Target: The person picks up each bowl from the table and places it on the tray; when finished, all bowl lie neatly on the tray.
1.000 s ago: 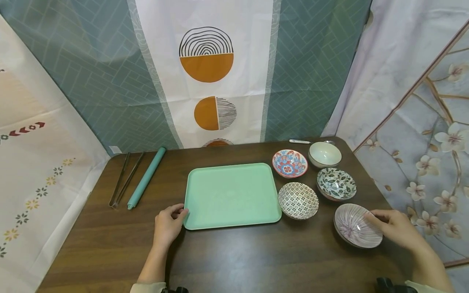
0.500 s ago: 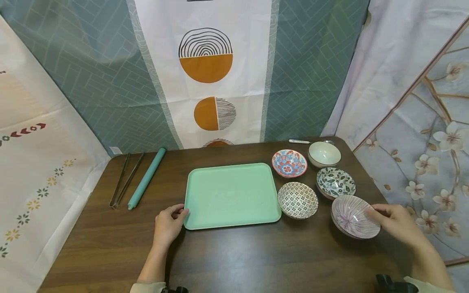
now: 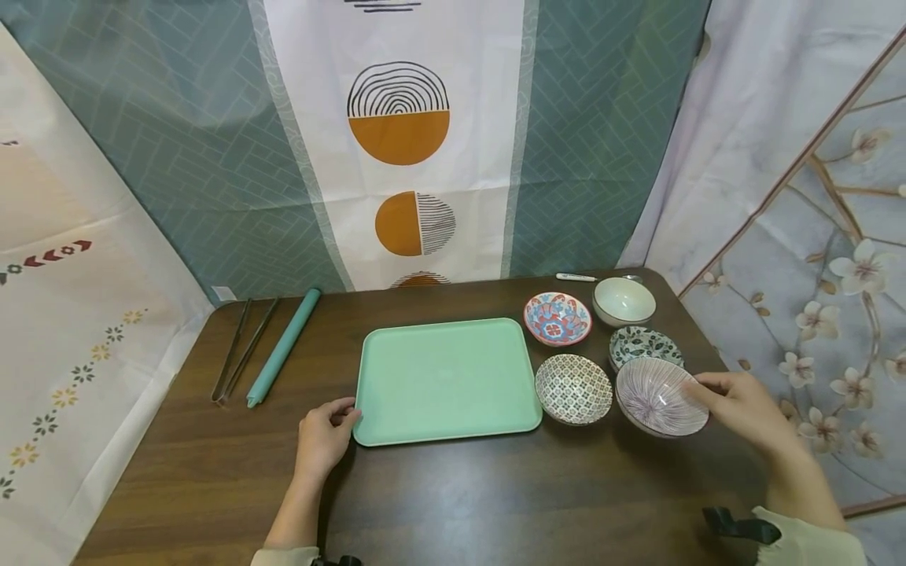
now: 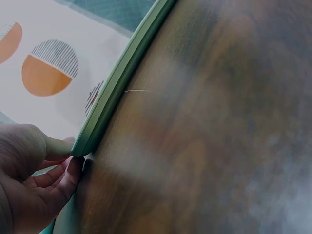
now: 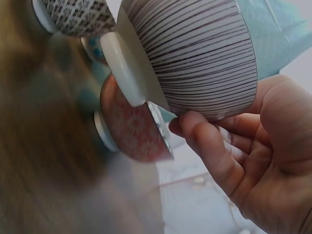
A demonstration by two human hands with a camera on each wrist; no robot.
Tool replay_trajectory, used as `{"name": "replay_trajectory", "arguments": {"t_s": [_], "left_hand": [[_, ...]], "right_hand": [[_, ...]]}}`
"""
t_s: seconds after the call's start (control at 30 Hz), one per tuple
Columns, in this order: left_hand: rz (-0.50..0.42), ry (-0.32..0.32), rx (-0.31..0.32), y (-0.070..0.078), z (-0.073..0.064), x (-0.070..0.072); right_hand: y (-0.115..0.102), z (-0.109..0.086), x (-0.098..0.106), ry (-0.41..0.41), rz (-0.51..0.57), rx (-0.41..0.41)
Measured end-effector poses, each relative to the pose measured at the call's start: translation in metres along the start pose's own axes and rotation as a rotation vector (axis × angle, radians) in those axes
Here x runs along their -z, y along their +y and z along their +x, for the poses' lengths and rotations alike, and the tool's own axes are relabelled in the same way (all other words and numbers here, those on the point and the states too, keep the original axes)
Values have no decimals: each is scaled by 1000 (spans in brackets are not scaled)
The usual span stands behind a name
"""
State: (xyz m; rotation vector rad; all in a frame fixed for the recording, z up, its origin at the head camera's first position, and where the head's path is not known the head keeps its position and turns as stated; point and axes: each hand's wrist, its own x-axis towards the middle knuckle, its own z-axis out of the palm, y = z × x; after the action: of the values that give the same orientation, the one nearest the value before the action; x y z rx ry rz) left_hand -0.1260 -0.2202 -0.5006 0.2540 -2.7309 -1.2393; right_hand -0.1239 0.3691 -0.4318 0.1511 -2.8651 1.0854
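My right hand (image 3: 739, 407) pinches the right side of a bowl (image 3: 661, 397) with thin purple stripes. In the right wrist view the striped bowl (image 5: 204, 58) hangs above the table, its foot off the wood. Just behind it in the head view sits a bowl with dark green leaves (image 3: 646, 346), partly hidden. To its left stands a bowl with a small brown lattice pattern (image 3: 573, 389). My left hand (image 3: 325, 440) grips the near left corner of a mint green tray (image 3: 447, 381); thumb and fingers pinch the tray's rim (image 4: 117, 83) in the left wrist view.
A red and blue patterned bowl (image 3: 557, 318) and a plain pale bowl (image 3: 624, 300) stand at the back right. Behind them lies a white-handled utensil (image 3: 576, 277). Metal tongs (image 3: 244, 350) and a teal rolled item (image 3: 285, 346) lie at the left of the brown table (image 3: 453, 503).
The striped bowl has risen from the table and moved left and away in my right hand, now partly covering the leaf bowl. My left hand stays on the tray corner.
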Motion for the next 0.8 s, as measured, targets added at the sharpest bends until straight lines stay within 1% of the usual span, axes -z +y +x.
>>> {"name": "replay_trajectory", "arguments": {"t_s": [0.17, 0.27, 0.43, 0.57, 0.8], "left_hand": [[-5, -5, 5, -2, 0, -1], [-9, -7, 13, -4, 0, -2], [-19, -5, 18, -5, 0, -2], [-27, -5, 15, -6, 1, -2], [-30, -9, 27, -6, 2, -2]], "right_hand": [[-12, 9, -5, 0, 62, -46], [-19, 14, -8, -1, 73, -70], [-34, 25, -13, 15, 45, -38], [-47, 35, -18, 17, 42, -18], [-66, 51, -30, -9, 106, -10]]}}
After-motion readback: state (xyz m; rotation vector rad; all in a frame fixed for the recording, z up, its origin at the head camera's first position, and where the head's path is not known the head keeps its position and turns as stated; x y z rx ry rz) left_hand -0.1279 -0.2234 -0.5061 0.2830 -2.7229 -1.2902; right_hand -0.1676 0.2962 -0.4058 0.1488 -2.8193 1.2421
